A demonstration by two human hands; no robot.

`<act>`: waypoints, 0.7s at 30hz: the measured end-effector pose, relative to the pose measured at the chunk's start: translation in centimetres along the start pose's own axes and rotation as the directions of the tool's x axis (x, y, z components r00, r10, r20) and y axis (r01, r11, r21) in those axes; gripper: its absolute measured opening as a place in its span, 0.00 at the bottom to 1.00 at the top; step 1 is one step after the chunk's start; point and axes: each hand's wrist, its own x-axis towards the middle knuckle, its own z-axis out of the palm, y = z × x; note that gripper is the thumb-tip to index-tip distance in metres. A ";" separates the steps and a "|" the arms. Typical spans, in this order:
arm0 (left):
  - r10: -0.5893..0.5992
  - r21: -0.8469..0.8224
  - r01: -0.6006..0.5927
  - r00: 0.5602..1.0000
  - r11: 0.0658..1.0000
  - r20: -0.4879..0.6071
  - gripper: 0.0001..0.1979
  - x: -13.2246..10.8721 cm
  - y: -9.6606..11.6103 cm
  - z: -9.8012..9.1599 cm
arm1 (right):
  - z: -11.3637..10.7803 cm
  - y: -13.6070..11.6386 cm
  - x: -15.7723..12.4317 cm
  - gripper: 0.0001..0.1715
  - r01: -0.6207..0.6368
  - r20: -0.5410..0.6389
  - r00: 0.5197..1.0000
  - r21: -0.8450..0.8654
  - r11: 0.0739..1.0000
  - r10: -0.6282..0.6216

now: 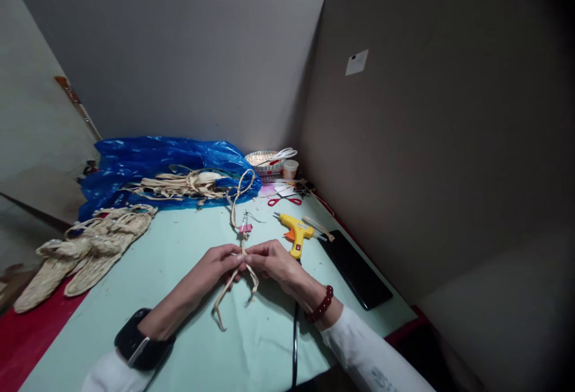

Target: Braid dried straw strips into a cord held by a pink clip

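My left hand (215,267) and my right hand (275,260) meet over the pale green table (179,248), both pinched on a braided straw cord (235,200). The cord runs from a heap of straw strips (179,185) down to my fingers, with a small pink clip (245,228) on it just above them. Loose straw ends (224,302) hang below my fingers onto the table. A dark watch sits on my left wrist and a red bead bracelet on my right.
A yellow glue gun (296,235) lies right of my hands, its black cable running toward me. A black tablet (354,269), red scissors (284,200), a basket (265,161), a blue plastic bag (166,161) and woven straw sandals (85,251) lie around.
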 end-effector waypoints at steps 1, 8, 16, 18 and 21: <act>-0.015 -0.067 0.017 0.999 0.998 0.031 0.16 0.1 -0.3 0.1 | -0.1 0.0 0.0 0.14 0.002 0.012 1.000 -0.011 1.000 -0.002; -0.066 -0.053 0.063 0.996 0.997 -0.058 0.14 0.2 -1.1 0.4 | -0.1 -0.2 -0.3 0.13 0.081 -0.021 0.994 -0.493 0.866 -0.105; 0.101 0.400 -0.016 0.976 0.916 -0.193 0.12 0.7 -1.6 0.2 | 1.2 -1.4 -1.6 0.14 0.048 -0.079 0.971 -0.859 0.509 -0.224; 0.103 0.415 -0.007 0.972 0.910 -0.209 0.12 0.7 -1.6 0.3 | 1.2 -1.5 -1.8 0.13 0.019 -0.092 0.969 -0.898 0.439 -0.231; 0.107 0.436 0.009 0.965 0.900 -0.240 0.12 0.5 -1.4 0.5 | 1.1 -1.7 -2.1 0.13 -0.024 -0.117 0.966 -0.929 0.369 -0.232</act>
